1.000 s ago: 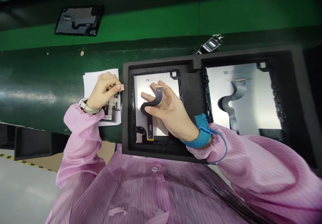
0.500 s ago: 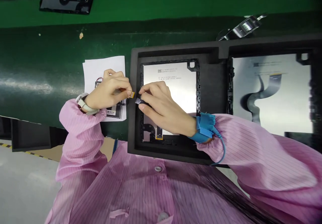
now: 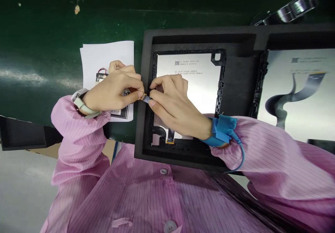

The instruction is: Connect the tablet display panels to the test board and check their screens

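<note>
My left hand (image 3: 117, 86) is closed, thumb and fingertip pinching a small flex connector (image 3: 143, 96) with a gold-brown end. From the other side my right hand (image 3: 175, 104), a blue strap at its wrist, pinches the dark end of a flex cable (image 3: 147, 99). The two ends meet between my fingertips; whether they are joined I cannot tell. Below my right hand lies a display panel (image 3: 201, 86) with a silver back and black frame. Beneath my left hand, mostly covered, is a small circuit board with a red wire (image 3: 101, 75), on white paper (image 3: 110, 53).
The panel lies in a black foam tray (image 3: 148, 41). A second silver panel (image 3: 298, 107) with a curved ribbon cable lies in the tray's right compartment. A shiny metal object (image 3: 295, 8) is behind the tray on the green table (image 3: 47, 51).
The two connector ends, apart before, have come together between my hands. My view has shifted closer, and the dark panel at the far left edge is out of sight.
</note>
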Available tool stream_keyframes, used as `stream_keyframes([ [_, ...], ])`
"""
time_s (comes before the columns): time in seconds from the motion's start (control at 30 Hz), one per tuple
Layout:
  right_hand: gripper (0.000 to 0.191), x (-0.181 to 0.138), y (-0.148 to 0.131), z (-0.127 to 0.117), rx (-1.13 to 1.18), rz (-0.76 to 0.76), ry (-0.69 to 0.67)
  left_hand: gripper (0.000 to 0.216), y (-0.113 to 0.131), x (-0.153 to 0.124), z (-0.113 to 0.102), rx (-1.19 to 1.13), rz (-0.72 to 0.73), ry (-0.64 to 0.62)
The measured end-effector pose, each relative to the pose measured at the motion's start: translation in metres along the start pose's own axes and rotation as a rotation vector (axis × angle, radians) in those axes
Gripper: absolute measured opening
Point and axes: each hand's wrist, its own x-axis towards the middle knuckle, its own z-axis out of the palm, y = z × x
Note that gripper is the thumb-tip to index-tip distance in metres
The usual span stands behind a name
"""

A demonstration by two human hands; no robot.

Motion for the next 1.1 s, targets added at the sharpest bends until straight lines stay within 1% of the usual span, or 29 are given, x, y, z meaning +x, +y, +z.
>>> stream_keyframes([
  [0.1,0.03,0.0,-0.0001,0.0,-0.011,0.0,-0.006,0.023,-0.0001,0.0001,-0.0004,0.063,0.03,-0.045],
  [0.2,0.03,-0.0001,0.0004,0.0003,-0.012,-0.009,0.001,0.023,-0.0015,-0.0002,-0.0011,0.172,0.118,-0.092],
  [0.3,0.031,-0.0004,0.0009,0.0007,-0.008,-0.02,0.007,0.025,-0.0042,-0.0015,-0.0012,0.219,0.189,-0.081],
  [0.4,0.031,-0.0008,0.0011,0.0008,-0.008,-0.027,0.008,0.025,-0.0063,-0.0027,-0.0009,0.23,0.227,-0.064],
  [0.77,0.033,0.0001,-0.0001,0.001,-0.031,0.006,-0.007,0.027,-0.0076,-0.0027,-0.0011,0.252,0.242,-0.068],
  [1.1,0.031,0.0011,-0.0021,-0.0019,0.001,0.019,-0.023,0.026,-0.0078,-0.0029,-0.0006,0.278,0.255,-0.074],
])
